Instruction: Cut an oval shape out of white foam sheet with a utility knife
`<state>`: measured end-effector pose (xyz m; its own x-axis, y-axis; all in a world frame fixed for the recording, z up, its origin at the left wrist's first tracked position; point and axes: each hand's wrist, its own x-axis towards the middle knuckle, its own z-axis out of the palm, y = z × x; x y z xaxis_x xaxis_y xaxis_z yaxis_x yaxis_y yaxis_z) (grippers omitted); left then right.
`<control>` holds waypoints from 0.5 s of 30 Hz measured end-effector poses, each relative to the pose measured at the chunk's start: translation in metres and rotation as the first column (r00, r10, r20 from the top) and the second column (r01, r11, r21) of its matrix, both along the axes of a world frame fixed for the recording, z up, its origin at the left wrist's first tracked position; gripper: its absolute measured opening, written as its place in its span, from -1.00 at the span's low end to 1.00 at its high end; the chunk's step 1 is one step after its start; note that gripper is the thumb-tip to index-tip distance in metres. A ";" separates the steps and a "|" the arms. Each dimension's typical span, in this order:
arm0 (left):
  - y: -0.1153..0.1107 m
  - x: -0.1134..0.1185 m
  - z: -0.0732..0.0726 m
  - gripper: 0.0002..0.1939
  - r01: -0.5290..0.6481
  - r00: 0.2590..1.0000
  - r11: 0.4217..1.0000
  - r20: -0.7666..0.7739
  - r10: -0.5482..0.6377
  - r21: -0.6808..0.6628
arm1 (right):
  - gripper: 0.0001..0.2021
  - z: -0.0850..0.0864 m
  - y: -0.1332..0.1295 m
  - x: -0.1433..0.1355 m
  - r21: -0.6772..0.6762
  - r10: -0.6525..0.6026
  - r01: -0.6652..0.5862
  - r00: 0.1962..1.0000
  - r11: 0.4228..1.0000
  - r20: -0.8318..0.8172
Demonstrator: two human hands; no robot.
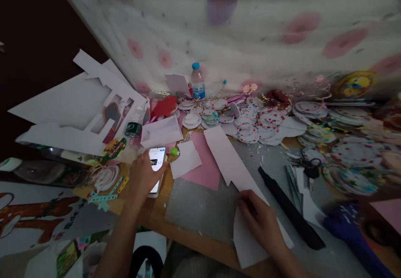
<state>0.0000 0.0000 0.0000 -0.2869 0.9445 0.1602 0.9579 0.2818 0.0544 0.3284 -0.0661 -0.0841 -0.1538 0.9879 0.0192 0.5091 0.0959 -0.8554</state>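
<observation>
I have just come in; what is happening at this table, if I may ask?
A person is at a cluttered table. The left hand is on a lit phone, and the right hand rests on a white paper strip. Between the hands, a small white sheet partly covers a pink sheet. Dotted paper discs are heaped behind.

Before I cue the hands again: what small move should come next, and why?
Probably lift the left hand off the lit rectangular smartphone and bring it to the long white paper strip: the right hand is at the strip's near part, while the left is at the phone.
</observation>
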 end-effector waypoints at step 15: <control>-0.027 0.086 -0.023 -0.81 0.441 0.674 0.863 0.544 -0.500 0.247 | -0.18 -0.007 -0.074 0.048 0.292 0.163 -0.418 0.767 0.860 0.620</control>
<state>0.0856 -0.0274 -0.0233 0.1281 0.9703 0.2052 0.7377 -0.2315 0.6343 0.3769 -0.1405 -0.0911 -0.5407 0.8153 0.2070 0.7661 0.5789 -0.2793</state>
